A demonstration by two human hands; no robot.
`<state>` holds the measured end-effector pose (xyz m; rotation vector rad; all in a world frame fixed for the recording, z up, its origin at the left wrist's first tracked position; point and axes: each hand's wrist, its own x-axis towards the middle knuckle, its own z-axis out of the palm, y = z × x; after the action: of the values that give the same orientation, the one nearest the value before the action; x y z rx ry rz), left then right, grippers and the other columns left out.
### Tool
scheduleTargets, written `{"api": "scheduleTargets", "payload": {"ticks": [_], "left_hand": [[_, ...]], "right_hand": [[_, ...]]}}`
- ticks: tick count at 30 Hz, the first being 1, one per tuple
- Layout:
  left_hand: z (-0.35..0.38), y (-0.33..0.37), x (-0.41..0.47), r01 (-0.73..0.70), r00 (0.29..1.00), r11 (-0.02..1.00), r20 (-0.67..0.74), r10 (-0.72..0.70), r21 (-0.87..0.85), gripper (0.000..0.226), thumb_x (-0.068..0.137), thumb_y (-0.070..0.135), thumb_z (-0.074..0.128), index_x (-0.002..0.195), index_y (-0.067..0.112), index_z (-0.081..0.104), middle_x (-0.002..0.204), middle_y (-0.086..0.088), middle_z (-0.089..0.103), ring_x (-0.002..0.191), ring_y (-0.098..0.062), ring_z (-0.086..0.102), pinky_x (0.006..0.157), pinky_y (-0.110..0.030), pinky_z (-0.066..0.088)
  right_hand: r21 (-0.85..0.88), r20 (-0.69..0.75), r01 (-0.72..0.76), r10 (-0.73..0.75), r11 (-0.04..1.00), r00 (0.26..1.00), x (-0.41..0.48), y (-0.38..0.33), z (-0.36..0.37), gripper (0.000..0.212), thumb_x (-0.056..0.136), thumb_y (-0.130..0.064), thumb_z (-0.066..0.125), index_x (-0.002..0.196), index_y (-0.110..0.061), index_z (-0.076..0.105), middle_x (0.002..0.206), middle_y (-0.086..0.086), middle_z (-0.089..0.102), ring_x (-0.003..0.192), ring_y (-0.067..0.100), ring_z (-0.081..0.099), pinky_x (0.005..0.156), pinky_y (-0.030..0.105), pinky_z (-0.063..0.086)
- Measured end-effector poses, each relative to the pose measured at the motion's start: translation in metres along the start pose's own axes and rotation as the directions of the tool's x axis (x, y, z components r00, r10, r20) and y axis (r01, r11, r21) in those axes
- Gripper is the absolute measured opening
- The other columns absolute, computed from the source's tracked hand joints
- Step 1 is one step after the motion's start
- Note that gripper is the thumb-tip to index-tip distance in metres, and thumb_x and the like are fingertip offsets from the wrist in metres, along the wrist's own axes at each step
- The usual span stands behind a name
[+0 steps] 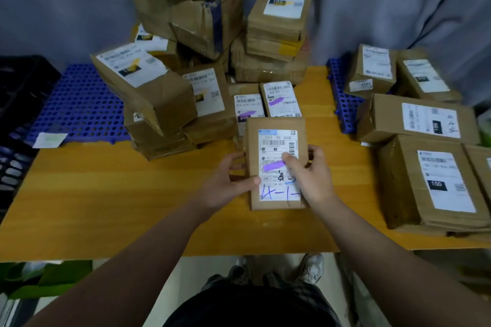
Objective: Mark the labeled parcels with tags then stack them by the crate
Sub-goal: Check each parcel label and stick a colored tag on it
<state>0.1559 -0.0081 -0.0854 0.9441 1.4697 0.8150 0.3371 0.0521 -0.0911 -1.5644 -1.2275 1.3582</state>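
A small brown parcel [276, 125] with a white shipping label lies on the wooden table [106, 194] in front of me. A purple tag [273, 165] sits slanted across its label. My left hand [228, 183] holds the parcel's left edge, thumb on the label. My right hand [310, 175] grips the right edge, and its thumb presses the purple tag's right end. Just behind lie two flat parcels [281, 101] with purple tags on their labels. A black crate [18, 103] stands at the far left.
A tall, uneven pile of brown parcels [186, 34] with yellow tags rises at the back centre. More labeled parcels [425, 154] cover the right side. Blue perforated mats [79, 106] lie left and right of the pile. A grey curtain hangs behind.
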Motion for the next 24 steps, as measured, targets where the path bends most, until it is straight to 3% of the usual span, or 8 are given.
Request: {"api": "scheduleTargets", "payload": {"ticks": [3, 7, 10, 12, 14, 17, 20, 24], "left_hand": [[0.003, 0.032, -0.002, -0.152, 0.987, 0.988, 0.065, 0.149, 0.037, 0.079, 0.069, 0.046, 0.077, 0.136, 0.041, 0.035, 0.136, 0.012, 0.043, 0.120, -0.006, 0.047, 0.092, -0.029, 0.045], [0.008, 0.083, 0.008, -0.359, 0.933, 0.933, 0.019, 0.359, 0.013, 0.060, 0.091, 0.027, 0.062, 0.141, 0.037, 0.029, 0.144, 0.008, 0.035, 0.124, -0.010, 0.043, 0.093, -0.027, 0.045], [0.004, 0.128, 0.033, -0.440, 0.889, 0.898, -0.150, 0.433, -0.016, 0.047, 0.098, 0.027, 0.050, 0.141, 0.022, 0.030, 0.134, 0.003, 0.047, 0.115, -0.011, 0.054, 0.092, -0.031, 0.051], [-0.003, 0.161, 0.053, -0.451, 0.852, 0.892, -0.295, 0.433, 0.007, 0.036, 0.098, 0.034, 0.049, 0.131, 0.022, 0.039, 0.127, 0.001, 0.053, 0.110, -0.010, 0.057, 0.090, -0.031, 0.052], [-0.011, 0.193, 0.070, -0.478, 0.796, 0.877, -0.397, 0.457, 0.051, 0.032, 0.096, 0.037, 0.052, 0.119, 0.017, 0.043, 0.123, -0.002, 0.052, 0.104, -0.008, 0.057, 0.090, -0.028, 0.051], [-0.021, 0.226, 0.090, -0.511, 0.787, 0.860, -0.401, 0.468, 0.001, 0.035, 0.094, 0.034, 0.057, 0.114, 0.012, 0.040, 0.120, -0.007, 0.052, 0.101, -0.010, 0.058, 0.086, -0.027, 0.053], [-0.032, 0.240, 0.110, -0.485, 0.826, 0.869, -0.275, 0.492, 0.096, 0.055, 0.091, 0.041, 0.058, 0.135, 0.014, 0.036, 0.130, -0.002, 0.052, 0.112, -0.009, 0.055, 0.087, -0.023, 0.052], [-0.041, 0.243, 0.128, -0.386, 0.828, 0.826, -0.240, 0.507, 0.411, 0.071, 0.085, 0.050, 0.054, 0.145, 0.021, 0.031, 0.144, -0.003, 0.041, 0.133, -0.019, 0.040, 0.109, -0.045, 0.037]], "right_hand": [[0.130, -0.091, 0.095, -0.083, 0.987, 0.992, -0.002, -0.025, -0.018, 0.034, 0.085, -0.023, 0.071, 0.091, -0.026, 0.037, 0.095, 0.000, 0.062, 0.080, 0.011, 0.067, 0.070, 0.035, 0.057], [0.279, -0.170, 0.330, -0.292, 0.902, 0.941, 0.005, -0.071, -0.032, 0.037, 0.080, -0.025, 0.070, 0.097, -0.013, 0.040, 0.094, -0.001, 0.056, 0.088, 0.008, 0.059, 0.075, 0.021, 0.047], [0.257, 0.034, 0.495, -0.520, 0.830, 0.853, 0.018, -0.109, -0.036, 0.060, 0.078, -0.026, 0.068, 0.129, -0.017, 0.039, 0.128, -0.003, 0.051, 0.117, 0.004, 0.051, 0.095, 0.022, 0.044], [0.141, 0.169, 0.555, -0.572, 0.820, 0.803, 0.032, -0.134, -0.034, 0.085, 0.079, -0.027, 0.072, 0.147, -0.024, 0.021, 0.148, -0.004, 0.035, 0.133, 0.004, 0.037, 0.108, 0.029, 0.038], [0.060, 0.180, 0.585, -0.585, 0.809, 0.791, 0.049, -0.160, -0.030, 0.093, 0.080, -0.032, 0.073, 0.151, -0.029, 0.013, 0.152, -0.007, 0.030, 0.137, 0.003, 0.032, 0.112, 0.036, 0.034], [0.103, 0.046, 0.611, -0.617, 0.785, 0.786, 0.078, -0.198, -0.020, 0.070, 0.088, -0.022, 0.067, 0.146, -0.019, 0.027, 0.136, -0.014, 0.044, 0.124, -0.006, 0.043, 0.105, 0.022, 0.040], [0.084, -0.095, 0.605, -0.598, 0.792, 0.796, 0.116, -0.219, -0.011, 0.042, 0.092, -0.010, 0.059, 0.129, -0.006, 0.040, 0.115, -0.012, 0.052, 0.104, -0.007, 0.052, 0.088, 0.010, 0.043], [-0.256, -0.101, 0.493, -0.531, 0.831, 0.841, 0.157, -0.214, 0.001, 0.034, 0.094, -0.012, 0.054, 0.127, -0.012, 0.046, 0.122, 0.000, 0.059, 0.109, 0.010, 0.054, 0.085, 0.017, 0.040]]}}
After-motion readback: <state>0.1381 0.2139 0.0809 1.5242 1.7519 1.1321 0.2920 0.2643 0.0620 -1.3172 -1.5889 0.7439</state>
